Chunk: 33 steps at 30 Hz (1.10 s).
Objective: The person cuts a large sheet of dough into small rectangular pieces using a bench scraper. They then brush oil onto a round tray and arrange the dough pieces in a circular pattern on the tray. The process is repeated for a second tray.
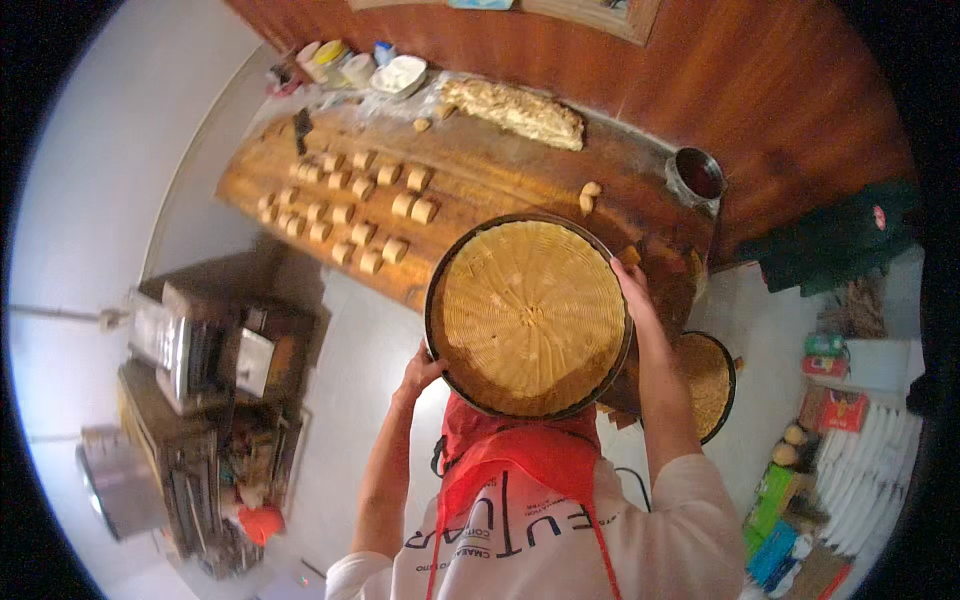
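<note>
A large round pan (437,350) with a dark rim is held out in front of my body. Its inside shows a golden-tan surface (530,300) with fine rings and ridges running out from the centre; whether this is woven or some dough layer I cannot tell. My left hand (424,371) grips the rim at the lower left. On the upper right side, my right hand (632,287) is closed around the rim. Beyond the pan, short dough pieces (395,250) lie in rows on the wooden table (470,190). The fingers under the pan are hidden.
A long floury dough slab (515,113) lies along the table's back. A white bowl (399,76) and several jars stand back left, a metal pot (696,175) at the right end. Another round pan (733,380) sits beside my right forearm. Metal equipment (200,350) stands left.
</note>
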Each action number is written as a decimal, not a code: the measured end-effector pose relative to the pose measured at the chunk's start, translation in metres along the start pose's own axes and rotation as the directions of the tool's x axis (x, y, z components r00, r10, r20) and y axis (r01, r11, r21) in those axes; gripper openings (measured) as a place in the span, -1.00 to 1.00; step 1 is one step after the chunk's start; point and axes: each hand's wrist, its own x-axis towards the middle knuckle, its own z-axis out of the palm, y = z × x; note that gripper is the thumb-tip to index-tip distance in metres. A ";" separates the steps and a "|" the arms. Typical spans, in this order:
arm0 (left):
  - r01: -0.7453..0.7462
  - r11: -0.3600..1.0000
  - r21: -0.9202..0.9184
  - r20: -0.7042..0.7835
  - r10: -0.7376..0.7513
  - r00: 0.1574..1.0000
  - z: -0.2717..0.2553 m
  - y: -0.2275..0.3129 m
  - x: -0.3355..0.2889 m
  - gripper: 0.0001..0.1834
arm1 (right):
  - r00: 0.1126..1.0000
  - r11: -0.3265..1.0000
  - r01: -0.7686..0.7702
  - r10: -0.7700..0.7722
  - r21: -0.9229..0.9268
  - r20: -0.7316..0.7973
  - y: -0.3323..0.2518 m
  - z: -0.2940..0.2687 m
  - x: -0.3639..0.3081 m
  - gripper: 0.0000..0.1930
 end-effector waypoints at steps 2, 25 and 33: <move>-0.037 0.987 0.159 0.079 0.024 0.997 -0.016 0.006 0.036 -0.10 | 0.995 0.993 0.079 -0.072 0.091 -0.069 -0.003 -0.004 -0.021 -0.35; -0.049 0.806 0.589 0.172 -0.067 0.983 -0.039 0.018 0.065 0.02 | 0.910 0.790 -0.024 -0.237 -0.612 -0.340 -0.057 0.083 0.128 -0.04; -0.049 0.747 0.663 0.217 -0.129 0.968 -0.043 0.026 0.060 0.23 | 0.951 0.701 0.047 -0.250 -0.712 -0.183 -0.054 0.063 0.146 -0.46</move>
